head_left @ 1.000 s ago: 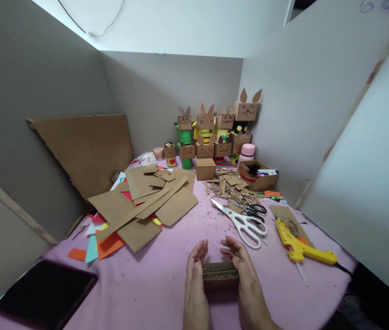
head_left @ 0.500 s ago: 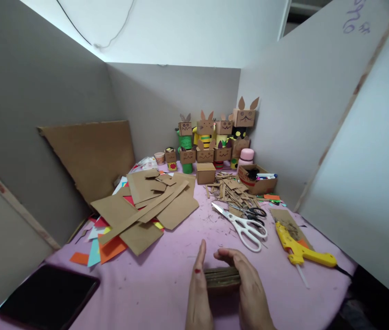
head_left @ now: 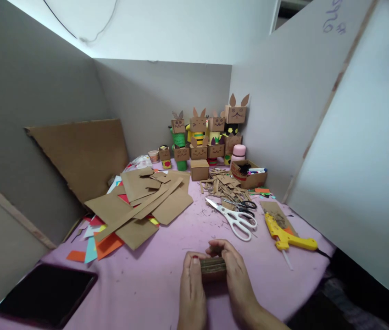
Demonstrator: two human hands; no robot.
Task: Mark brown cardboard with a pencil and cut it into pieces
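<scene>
head view: my left hand (head_left: 191,286) and my right hand (head_left: 238,277) flank a thick stack of flat brown cardboard pieces (head_left: 213,267), low at the centre over the pale purple tablecloth (head_left: 139,300). my fingers are part-bent, closed on the two sides of the stack, with the tips near each other beyond it; whether it touches the cloth i cannot tell. a flat black rectangular device (head_left: 45,295) lies to my left. farther off, to my right, are a yellow plastic glue gun (head_left: 294,240) and open white-handled metal scissors (head_left: 233,219); overlapping brown cardboard sheets (head_left: 172,207) spread on my left. behind the scissors lies a heap of thin cardboard scraps (head_left: 227,184), just beside a plain brown cardboard box (head_left: 199,170). farthest, box-headed cardboard figures (head_left: 198,152) stand before the grey partition (head_left: 163,91).
</scene>
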